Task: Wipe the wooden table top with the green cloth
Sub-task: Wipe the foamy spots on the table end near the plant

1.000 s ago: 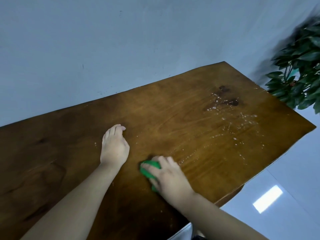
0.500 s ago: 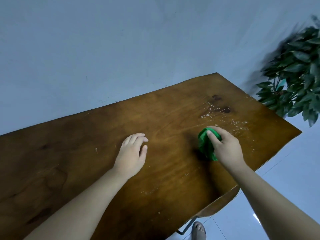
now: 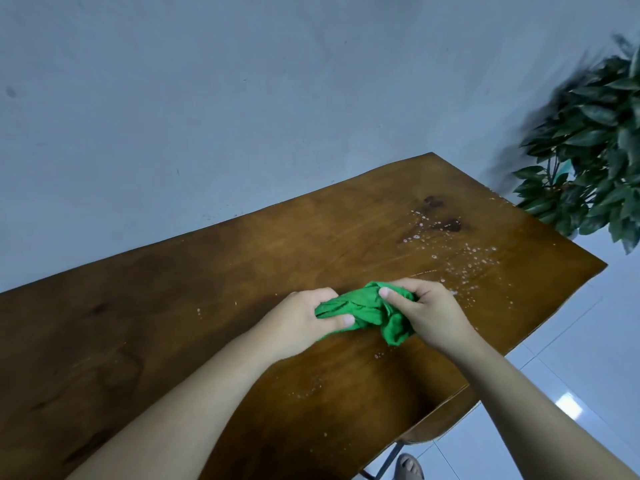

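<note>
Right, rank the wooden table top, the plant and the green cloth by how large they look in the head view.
1. wooden table top, by far the largest.
2. plant, cut off by the frame edge and farther away, so its true size is unsure.
3. green cloth, bunched between the left hand and right hand.

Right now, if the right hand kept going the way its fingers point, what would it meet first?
The right hand points leftward across the table, its grip shut on the green cloth. Past the bunched cloth, the left hand, gripping the other end, looks first in line, though depth is hard to judge.
</note>
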